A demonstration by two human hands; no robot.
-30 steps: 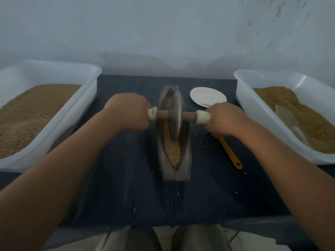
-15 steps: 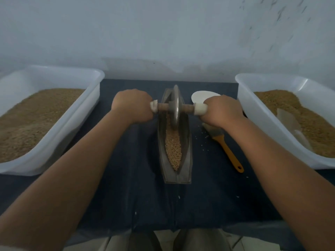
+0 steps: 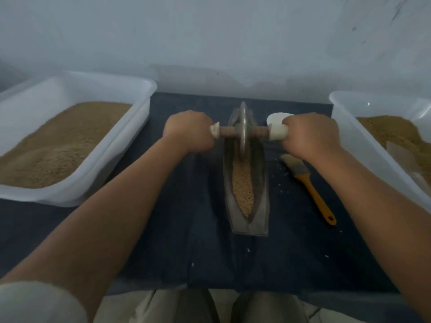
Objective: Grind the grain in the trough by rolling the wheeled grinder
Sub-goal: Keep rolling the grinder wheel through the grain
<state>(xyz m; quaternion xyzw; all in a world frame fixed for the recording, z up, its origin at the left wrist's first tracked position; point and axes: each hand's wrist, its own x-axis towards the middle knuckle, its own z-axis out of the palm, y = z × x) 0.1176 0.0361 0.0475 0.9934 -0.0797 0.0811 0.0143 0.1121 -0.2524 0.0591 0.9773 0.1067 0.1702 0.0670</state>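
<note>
Left hand (image 3: 189, 131) and right hand (image 3: 310, 134) each clench one axle handle of the wheeled grinder (image 3: 243, 131), centre frame. Wheel sits at upper end of trough (image 3: 259, 206). Trough's long axis runs down-frame; grain (image 3: 242, 187) lies below the wheel. Hands level, neither nearer.

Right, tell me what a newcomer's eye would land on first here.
The wheeled grinder stands at the far end of the narrow metal trough in the middle, its axle gripped by the left hand and right hand. Pale grain fills the trough's near half. Large white tubs holding brown granular material flank it: the left tub and right tub.
</note>
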